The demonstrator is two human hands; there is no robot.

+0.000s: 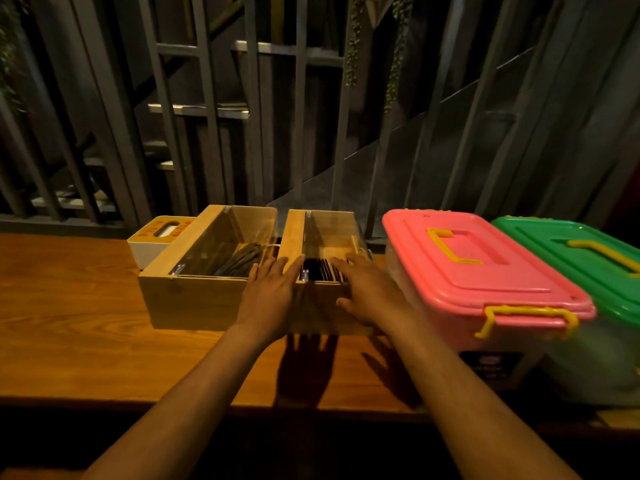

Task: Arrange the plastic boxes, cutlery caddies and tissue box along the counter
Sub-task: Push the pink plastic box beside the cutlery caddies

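Head view: both flat hands, left hand (268, 292) and right hand (370, 296), rest on the right caddy (325, 244).

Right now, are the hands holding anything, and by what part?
Nothing is gripped. Both the left hand and right hand lie open, fingers spread, against the near side of the right cutlery caddy.

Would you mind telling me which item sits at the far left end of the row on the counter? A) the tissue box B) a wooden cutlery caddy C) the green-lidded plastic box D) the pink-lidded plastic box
A: the tissue box, white with an orange top, stands leftmost, partly behind the left wooden cutlery caddy; the plastic boxes are to the right.
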